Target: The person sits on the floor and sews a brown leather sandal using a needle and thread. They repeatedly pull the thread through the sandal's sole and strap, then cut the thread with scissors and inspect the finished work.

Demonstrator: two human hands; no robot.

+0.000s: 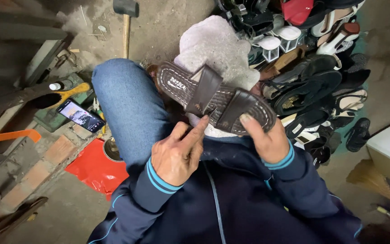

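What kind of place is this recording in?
Probably a shoe-repair workshop: a heap of worn shoes beside the person, a mallet on the bare floor, and a brown sandal held by both hands.

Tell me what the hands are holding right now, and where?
The right hand holds a dark brown leather sandal at its near end; left hand fingers touch its strap.

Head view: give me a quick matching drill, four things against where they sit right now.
Things:
1. brown sandal
2. phone
3. hammer
4. shoe pile

Places:
A. top of frame, on the floor
B. right, beyond the knee
C. held by the right hand, left hand touching it
D. left, screen lit, on a ledge

Pairs: 1-C, 2-D, 3-A, 4-B
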